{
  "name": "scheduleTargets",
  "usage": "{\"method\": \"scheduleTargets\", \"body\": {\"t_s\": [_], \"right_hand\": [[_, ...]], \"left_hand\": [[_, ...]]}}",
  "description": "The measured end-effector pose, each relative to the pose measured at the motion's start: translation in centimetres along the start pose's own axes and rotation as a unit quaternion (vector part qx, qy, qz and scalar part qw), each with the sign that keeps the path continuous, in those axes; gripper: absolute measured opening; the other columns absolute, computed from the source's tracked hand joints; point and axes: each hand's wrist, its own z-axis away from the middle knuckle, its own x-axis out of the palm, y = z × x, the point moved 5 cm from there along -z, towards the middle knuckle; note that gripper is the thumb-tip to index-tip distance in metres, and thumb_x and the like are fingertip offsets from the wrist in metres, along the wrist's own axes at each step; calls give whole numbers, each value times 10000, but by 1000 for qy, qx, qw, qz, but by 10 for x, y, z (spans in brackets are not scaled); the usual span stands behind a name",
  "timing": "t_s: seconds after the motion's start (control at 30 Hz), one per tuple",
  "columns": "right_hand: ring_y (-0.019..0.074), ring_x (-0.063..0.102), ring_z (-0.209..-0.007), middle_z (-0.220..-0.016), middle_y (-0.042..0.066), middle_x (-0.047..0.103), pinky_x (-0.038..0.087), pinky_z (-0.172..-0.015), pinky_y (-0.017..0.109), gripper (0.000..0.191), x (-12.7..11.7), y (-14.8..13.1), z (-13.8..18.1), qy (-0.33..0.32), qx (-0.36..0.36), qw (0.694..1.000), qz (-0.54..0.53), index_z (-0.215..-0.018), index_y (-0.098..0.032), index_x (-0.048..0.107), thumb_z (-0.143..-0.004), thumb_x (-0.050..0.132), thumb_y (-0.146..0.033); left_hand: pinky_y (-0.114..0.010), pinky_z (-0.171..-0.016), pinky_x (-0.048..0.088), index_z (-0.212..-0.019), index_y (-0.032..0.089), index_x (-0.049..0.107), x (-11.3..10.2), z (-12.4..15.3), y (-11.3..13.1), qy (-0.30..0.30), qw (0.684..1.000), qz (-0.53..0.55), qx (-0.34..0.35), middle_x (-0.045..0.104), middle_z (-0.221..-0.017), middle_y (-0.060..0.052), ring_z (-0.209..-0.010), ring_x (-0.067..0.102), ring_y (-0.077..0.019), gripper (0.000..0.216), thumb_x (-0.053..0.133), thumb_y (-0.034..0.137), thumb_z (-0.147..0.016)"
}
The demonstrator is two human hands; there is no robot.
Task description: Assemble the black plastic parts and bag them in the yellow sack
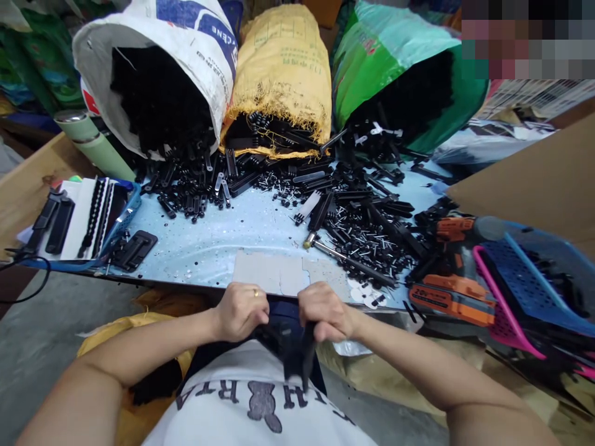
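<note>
Both of my hands are closed just in front of the table edge, close to my white shirt. My left hand (242, 311), with a ring on one finger, grips one side of a dark black plastic part (295, 356). On its other side, my right hand (329, 311) has its fingers curled round the same part. Motion blurs the part and its exact kind cannot be made out. Beyond my hands, a flat grey cardboard piece (269, 271) lies at the table's edge. A hammer (351, 260) rests behind it to the right.
White (160, 18), yellow (283, 62) and green (372, 68) sacks spill black parts onto the blue table (195, 232). Loose screws (367, 238) lie in a heap. An orange drill (458, 291) and a blue basket (534, 279) stand right; a blue tray (132, 204) and green flask (100, 145) left.
</note>
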Motion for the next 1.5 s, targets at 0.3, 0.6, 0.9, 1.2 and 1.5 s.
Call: {"method": "scheduleTargets", "body": {"t_s": [0.3, 0.6, 0.9, 1.2, 1.5], "right_hand": [[243, 430, -1181, -1224, 169, 463, 394, -933, 416, 416, 61, 59, -70, 237, 243, 940, 39, -1151, -183, 476, -938, 181, -385], [275, 396, -1142, -1277, 168, 486, 326, -887, 390, 330, -43, 244, -190, -53, 193, 919, 340, -1213, -112, 467, -903, 412, -213], [270, 471, -1033, -1085, 168, 584, 312, -840, 370, 256, -30, 272, -213, -142, 164, 893, 395, -1106, -104, 543, -876, 474, -196], [218, 526, -1128, -1272, 54, 567, 378, -957, 347, 497, -54, 195, -145, -38, 217, 975, 27, -1339, -220, 470, -897, 462, -447], [275, 534, -1026, -1118, 160, 582, 387, -909, 454, 569, 22, 124, -35, -48, 301, 933, 194, -1357, -189, 450, -887, 443, -509]], "left_hand": [[-330, -696, 493, -1085, 162, 607, 11, 16, -16, 214, 972, -94, -12, 675, -879, -124, -852, 632, -203, 697, 41, 537, -929], [-377, -739, 428, -1281, 80, 503, 7, -36, -185, -96, 893, -377, -227, 624, -990, -209, -934, 567, -309, 739, 370, 650, -831], [-361, -824, 403, -1098, 93, 546, -85, -52, -240, 73, 802, -427, -412, 560, -1097, -178, -1060, 472, -298, 347, 383, 334, -909], [-381, -885, 382, -1044, 41, 533, -102, -85, -265, 71, 817, -368, -439, 538, -1128, -202, -1092, 465, -296, 251, 419, 73, -823], [-262, -653, 448, -834, 189, 486, -36, 6, -150, 162, 910, -42, -379, 534, -733, -1, -664, 532, -130, 136, 451, 306, -893]]}}
